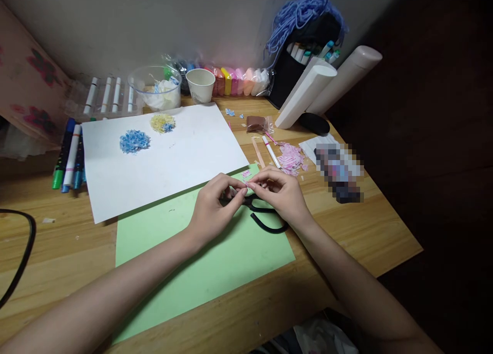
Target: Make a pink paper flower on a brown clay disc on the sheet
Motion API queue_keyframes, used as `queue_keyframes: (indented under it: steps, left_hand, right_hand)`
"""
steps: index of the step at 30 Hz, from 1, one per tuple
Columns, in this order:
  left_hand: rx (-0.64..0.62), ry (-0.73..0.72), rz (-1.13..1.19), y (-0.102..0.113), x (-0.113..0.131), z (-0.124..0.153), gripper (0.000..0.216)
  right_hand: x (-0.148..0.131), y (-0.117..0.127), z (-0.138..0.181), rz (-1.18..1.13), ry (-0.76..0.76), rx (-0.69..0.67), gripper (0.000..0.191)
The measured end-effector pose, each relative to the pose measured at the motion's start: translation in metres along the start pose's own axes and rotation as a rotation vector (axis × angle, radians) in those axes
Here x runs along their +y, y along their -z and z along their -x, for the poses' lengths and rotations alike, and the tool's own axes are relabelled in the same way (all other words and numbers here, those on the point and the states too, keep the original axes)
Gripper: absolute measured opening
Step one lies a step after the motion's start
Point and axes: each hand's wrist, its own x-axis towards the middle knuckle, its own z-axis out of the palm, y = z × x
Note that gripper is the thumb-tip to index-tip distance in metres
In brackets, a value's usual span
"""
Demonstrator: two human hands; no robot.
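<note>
- Head view, hands: the left hand (pixel 215 205) and the right hand (pixel 281 192) meet above the far right part of the green sheet (pixel 162 272). On each, thumb and forefinger are brought together at the tips, with almost no gap, pinching a tiny pinkish scrap (pixel 247 184) between them; its exact shape is too small to tell.
- Below the hands: black scissors (pixel 248 201) lie across the right edge of the green sheet, partly hidden by the fingers.
- Just beyond the fingertips: pink bits (pixel 246 174) rest near the far right corner of the green sheet.
- Right of that corner: a pink pile of shreds (pixel 291 158), a white marker (pixel 271 151) and a flat wooden stick (pixel 258 153) lie close together on the table (pixel 365 231).
- Overlapping the green sheet's far left part: a white sheet (pixel 185 174) bears a blue tuft (pixel 134 141) and a yellow tuft (pixel 162 122), the latter with some blue.
- Well beyond the green sheet: a clear bowl (pixel 159 100) stands beside a white cup (pixel 201 84).
</note>
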Motion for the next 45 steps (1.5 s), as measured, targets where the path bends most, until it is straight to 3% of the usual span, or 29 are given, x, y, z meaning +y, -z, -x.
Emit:
queue_keyframes:
  steps: [7,17,21,25,29,31,41,45]
  left_hand:
    - [-0.006,0.037,0.007,0.000,0.000,0.000,0.011]
    - [-0.038,0.083,0.124,0.002,0.004,0.000,0.012]
    - [-0.033,0.076,0.119,0.002,0.003,-0.001,0.013]
    - [-0.024,0.090,0.125,0.002,0.002,-0.001,0.015]
    - [-0.046,0.100,0.139,0.002,0.002,-0.002,0.015]
    - [-0.051,0.096,0.125,0.002,0.002,-0.002,0.015]
    - [-0.051,0.112,0.114,0.000,0.001,-0.003,0.014]
    - [-0.027,0.122,0.112,0.000,0.002,-0.003,0.011]
  right_hand:
    - [-0.006,-0.001,0.005,0.126,0.151,0.016,0.002]
    - [-0.006,0.001,0.009,0.292,0.336,0.018,0.008]
    - [-0.008,0.003,0.008,0.294,0.317,-0.001,0.011]
    - [-0.008,0.008,0.003,0.177,0.171,-0.164,0.030]
    - [-0.006,0.011,-0.001,-0.067,-0.010,-0.223,0.014]
    - [-0.005,0.011,-0.002,-0.128,-0.042,-0.206,0.017]
    - [-0.007,0.007,0.002,-0.032,0.056,-0.131,0.006]
    - [-0.008,0.006,0.004,0.063,0.160,-0.027,0.004]
